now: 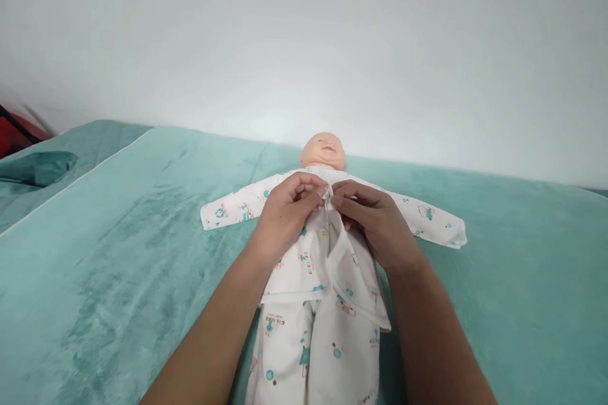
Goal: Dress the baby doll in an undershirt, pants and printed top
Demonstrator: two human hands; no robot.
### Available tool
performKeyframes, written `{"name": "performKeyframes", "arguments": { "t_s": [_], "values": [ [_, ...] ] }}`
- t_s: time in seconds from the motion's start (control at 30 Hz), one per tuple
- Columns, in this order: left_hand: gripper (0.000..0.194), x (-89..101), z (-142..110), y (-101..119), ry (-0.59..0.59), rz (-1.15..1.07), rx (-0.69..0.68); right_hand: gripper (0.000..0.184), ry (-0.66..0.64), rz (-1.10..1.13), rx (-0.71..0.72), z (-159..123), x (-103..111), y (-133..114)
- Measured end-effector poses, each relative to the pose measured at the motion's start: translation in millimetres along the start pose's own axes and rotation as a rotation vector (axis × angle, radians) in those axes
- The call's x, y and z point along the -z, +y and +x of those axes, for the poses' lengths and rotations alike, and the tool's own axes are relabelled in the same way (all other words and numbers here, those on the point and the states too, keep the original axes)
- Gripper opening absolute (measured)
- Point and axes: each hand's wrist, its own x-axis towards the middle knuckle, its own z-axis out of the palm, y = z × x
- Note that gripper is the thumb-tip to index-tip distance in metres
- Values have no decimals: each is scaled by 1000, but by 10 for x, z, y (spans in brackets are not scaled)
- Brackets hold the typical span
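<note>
A baby doll (323, 150) lies on its back, dressed in a white printed jacket (297, 266) and matching trousers (342, 354). My left hand (292, 205) pinches one front edge of the jacket high on the chest. Opposite it, my right hand (370, 215) grips the other front edge, the fingertips of both hands almost meeting. Below them a pale button (323, 233) shows on the left-hand panel, and the lower front hangs apart. Both sleeves stretch out sideways. What lies right between my fingertips is mostly hidden.
A teal plush cover (142, 253) spreads under the doll. Behind it rises a white wall (304, 44). At the far left are a folded teal cloth with a hollow (38, 168) and a red item (21, 133) with a black strap.
</note>
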Motion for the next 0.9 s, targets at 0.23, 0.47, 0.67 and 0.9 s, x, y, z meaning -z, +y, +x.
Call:
{"name": "performKeyframes", "arguments": {
  "t_s": [0.23, 0.47, 0.67, 0.9],
  "values": [
    [13, -2, 6, -43, -29, 43, -29, 29, 8, 71, -70, 20, -8, 6],
    [15, 0, -3, -43, -65, 142, -66, 18, 34, 30, -112, 22, -33, -23],
    [22, -10, -28, -26, -62, 273, -108, 24, 27, -80, -118, 6, -38, -38],
    [28, -13, -45, 5, -98, 358, -115, 23, 27, -113, -104, 4, -52, -51]
  ]
}}
